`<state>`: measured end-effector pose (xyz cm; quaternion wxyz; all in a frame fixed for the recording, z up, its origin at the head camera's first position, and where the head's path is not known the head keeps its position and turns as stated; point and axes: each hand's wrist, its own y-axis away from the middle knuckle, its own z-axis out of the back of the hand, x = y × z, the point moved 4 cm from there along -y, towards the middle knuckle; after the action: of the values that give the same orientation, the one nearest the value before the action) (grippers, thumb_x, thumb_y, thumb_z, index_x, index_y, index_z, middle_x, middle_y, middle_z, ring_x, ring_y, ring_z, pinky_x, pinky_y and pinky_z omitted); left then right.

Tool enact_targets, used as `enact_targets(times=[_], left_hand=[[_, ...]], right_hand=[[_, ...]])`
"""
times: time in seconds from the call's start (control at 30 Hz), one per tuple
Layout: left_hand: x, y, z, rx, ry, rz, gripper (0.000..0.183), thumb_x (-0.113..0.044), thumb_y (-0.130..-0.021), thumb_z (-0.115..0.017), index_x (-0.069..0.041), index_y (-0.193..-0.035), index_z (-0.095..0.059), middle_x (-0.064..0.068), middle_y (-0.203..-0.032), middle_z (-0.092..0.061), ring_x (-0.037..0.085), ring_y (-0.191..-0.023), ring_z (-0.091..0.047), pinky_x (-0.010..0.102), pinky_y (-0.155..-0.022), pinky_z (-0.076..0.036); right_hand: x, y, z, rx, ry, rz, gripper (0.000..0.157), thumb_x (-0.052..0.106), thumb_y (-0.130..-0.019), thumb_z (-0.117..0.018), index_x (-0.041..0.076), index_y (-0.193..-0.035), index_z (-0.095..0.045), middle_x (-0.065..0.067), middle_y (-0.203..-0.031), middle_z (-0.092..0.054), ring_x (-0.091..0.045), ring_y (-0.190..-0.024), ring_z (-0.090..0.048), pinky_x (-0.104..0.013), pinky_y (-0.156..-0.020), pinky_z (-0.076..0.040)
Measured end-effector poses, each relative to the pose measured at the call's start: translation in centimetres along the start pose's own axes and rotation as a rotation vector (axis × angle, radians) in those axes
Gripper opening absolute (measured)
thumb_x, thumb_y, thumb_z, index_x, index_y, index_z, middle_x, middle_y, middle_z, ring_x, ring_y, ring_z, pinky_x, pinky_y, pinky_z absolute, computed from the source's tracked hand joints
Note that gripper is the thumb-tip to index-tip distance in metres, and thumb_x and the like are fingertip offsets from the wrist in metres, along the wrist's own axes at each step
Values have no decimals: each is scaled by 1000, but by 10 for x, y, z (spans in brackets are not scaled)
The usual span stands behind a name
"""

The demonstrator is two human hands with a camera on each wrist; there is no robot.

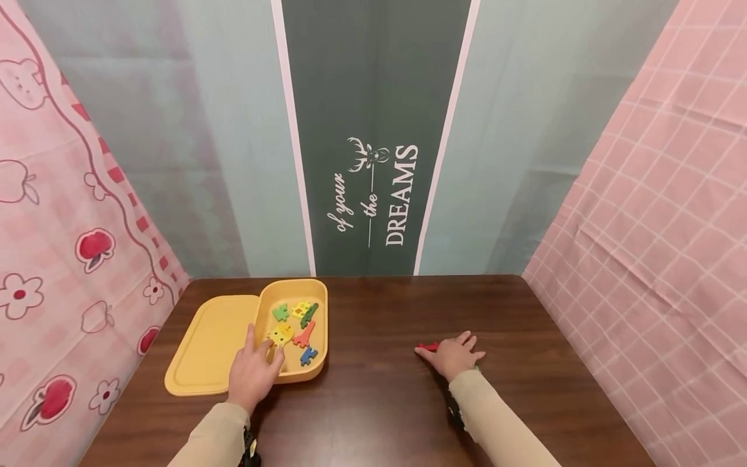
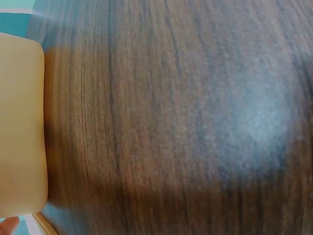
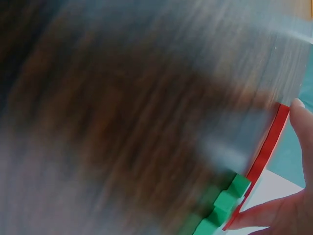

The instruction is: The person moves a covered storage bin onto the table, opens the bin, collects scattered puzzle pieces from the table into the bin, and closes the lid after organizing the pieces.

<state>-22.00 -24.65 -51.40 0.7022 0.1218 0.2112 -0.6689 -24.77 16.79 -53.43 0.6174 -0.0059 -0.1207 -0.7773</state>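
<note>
A yellow box (image 1: 322, 363) stands at the left of the table, several coloured animal-shaped puzzle pieces lying inside. My left hand (image 1: 253, 375) reaches over its near left rim with fingers spread, close to a yellow animal-head piece (image 1: 281, 333); contact with that piece cannot be made out. At the right, my right hand (image 1: 454, 358) lies low over the table, fingers splayed, touching a red piece (image 1: 428, 346). The right wrist view shows that red piece (image 3: 266, 152) standing beside a green notched piece (image 3: 226, 200), which the hand covers in the head view.
A flat yellow lid (image 1: 210, 344) lies left of the box. Inside the box are also green (image 1: 281, 312), red (image 1: 305, 335) and blue (image 1: 308, 355) pieces. Fabric hangs behind the brown table (image 1: 367, 402) and on both sides.
</note>
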Motion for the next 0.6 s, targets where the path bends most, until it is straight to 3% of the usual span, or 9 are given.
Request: enact_targets(times=[0.27,0.6], left_hand=[[-1,-8,1,0,7,-25,53,-40,-92,-46,4,-117,-60,29,-149,-11,47,-105,-46,57,-94,-34],[2,-4,1,-7,-12,-41,53,-39,-93,-45,6,-116,-60,31,-148,-12,50,-101,-48,58,-92,-35]], right_hand=[[3,-10,3,14,-21,-53,95,77,-77,-43,-7,-117,-61,-46,-139,-12,-60,-128,-10,-76,-91,-14],[8,-11,3,-21,4,-48,78,66,-81,-53,-4,-111,-66,-47,-136,-20,-59,-128,-14,-76,-90,-17]])
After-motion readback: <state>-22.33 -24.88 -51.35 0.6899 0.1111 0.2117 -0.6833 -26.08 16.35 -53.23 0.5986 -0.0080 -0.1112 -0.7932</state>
